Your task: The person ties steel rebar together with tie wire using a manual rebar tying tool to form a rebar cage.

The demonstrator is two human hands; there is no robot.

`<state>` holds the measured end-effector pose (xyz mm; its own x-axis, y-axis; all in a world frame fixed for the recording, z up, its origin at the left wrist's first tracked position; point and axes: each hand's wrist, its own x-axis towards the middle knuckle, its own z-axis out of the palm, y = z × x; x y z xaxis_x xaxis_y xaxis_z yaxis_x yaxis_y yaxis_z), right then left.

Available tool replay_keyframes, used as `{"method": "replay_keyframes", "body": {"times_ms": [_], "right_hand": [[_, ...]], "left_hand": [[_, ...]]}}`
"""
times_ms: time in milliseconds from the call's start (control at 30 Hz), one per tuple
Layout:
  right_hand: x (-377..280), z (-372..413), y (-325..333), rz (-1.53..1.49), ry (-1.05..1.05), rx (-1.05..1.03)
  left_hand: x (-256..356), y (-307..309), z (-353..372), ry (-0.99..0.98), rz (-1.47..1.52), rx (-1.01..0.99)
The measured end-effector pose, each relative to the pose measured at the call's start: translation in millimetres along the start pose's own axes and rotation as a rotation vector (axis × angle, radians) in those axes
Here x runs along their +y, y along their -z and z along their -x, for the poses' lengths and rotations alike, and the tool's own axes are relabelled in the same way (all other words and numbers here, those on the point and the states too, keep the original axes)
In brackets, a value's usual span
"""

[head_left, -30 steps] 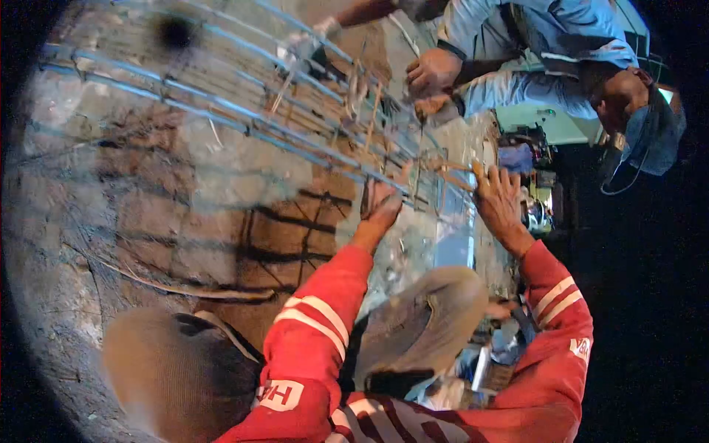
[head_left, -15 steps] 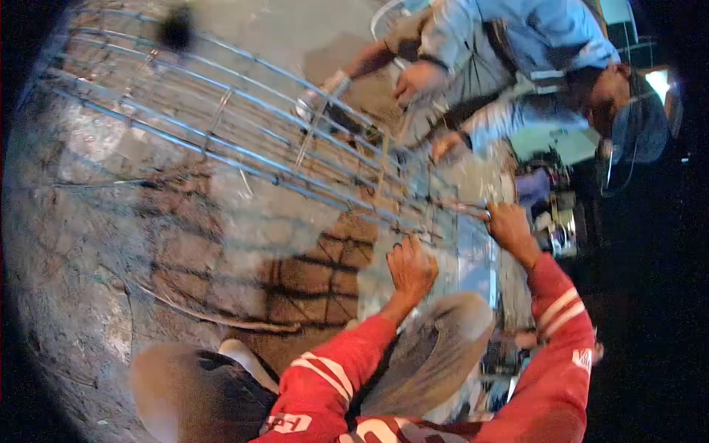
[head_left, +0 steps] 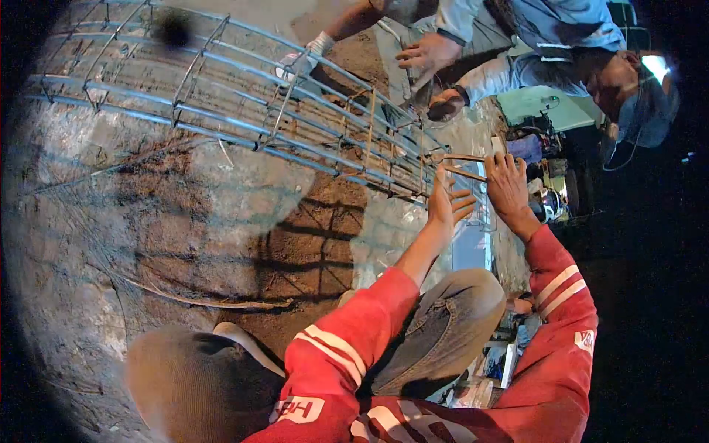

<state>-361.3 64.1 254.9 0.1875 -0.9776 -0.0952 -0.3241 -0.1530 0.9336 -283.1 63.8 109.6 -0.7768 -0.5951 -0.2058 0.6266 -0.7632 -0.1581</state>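
A long rebar cage (head_left: 214,122) stretches from the upper left to the middle of the view. My right hand (head_left: 508,188) is closed on the handles of tying pincers (head_left: 465,157), whose jaws meet the bars at the cage's right end. Just below the jaws is my left hand (head_left: 449,207), fingers spread and thumb pointing up beside the tool. Across the cage, a co-worker's bare hand (head_left: 432,55) is held out with fingers apart. That person's other hand (head_left: 447,105) is close to the cage end.
Another person's gloved hand (head_left: 317,48) rests at the cage's far side. Rough ground (head_left: 244,184) carries the cage's shadow, and a thin rod (head_left: 199,299) lies on it. My bent knees (head_left: 473,295) are below the cage. Assorted items (head_left: 543,155) stand at the right.
My left hand has risen toward the pincers' jaws, and its curled fingers have spread. My right hand and the pincers have moved slightly up. The co-worker's near hand has opened.
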Motion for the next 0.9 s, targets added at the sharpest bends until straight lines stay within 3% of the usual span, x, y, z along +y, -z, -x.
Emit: {"method": "replay_keyframes", "body": {"times_ms": [100,133,200,267,500,567,667,733,800,867,900], "right_hand": [[8.1,-3.7,-8.9,-0.032,0.022,0.074],[11.9,-5.4,-5.9,-0.069,0.042,-0.038],[16.7,-6.5,-8.8,-0.102,0.061,-0.151],[19.4,-5.7,-23.0,-0.074,0.121,0.014],[19.2,1.4,-33.4,-0.142,0.104,0.048],[21.5,-0.1,-27.5,-0.309,0.087,-0.139],[23.2,-1.7,-26.4,-0.331,0.134,-0.145],[26.5,-5.6,-19.2,-0.374,0.151,-0.132],[30.0,-4.7,-8.8,-0.498,0.139,-0.307],[32.5,-10.4,-20.4,-0.555,0.102,-0.328],[34.1,-20.4,-18.7,-0.529,0.113,-0.436]], "left_hand": [[6.2,-2.0,-9.8,0.08,0.279,-0.038],[5.3,-1.1,-12.6,0.088,0.389,-0.048],[10.0,-6.4,-8.4,0.115,0.372,-0.028],[20.6,-14.1,1.2,0.164,0.338,0.019],[-2.1,-18.2,-50.6,0.177,0.167,-0.053],[-8.3,-21.3,-66.3,0.172,0.151,-0.019],[-15.6,-24.7,-81.5,0.144,0.202,-0.012],[-13.9,-29.7,-90.7,0.128,0.344,-0.203],[-20.4,-42.8,-92.9,0.098,0.43,-0.13],[-19.6,-48.6,-93.7,0.048,0.487,-0.053],[-22.1,-48.7,-97.7,-0.001,0.5,-0.102]]}}
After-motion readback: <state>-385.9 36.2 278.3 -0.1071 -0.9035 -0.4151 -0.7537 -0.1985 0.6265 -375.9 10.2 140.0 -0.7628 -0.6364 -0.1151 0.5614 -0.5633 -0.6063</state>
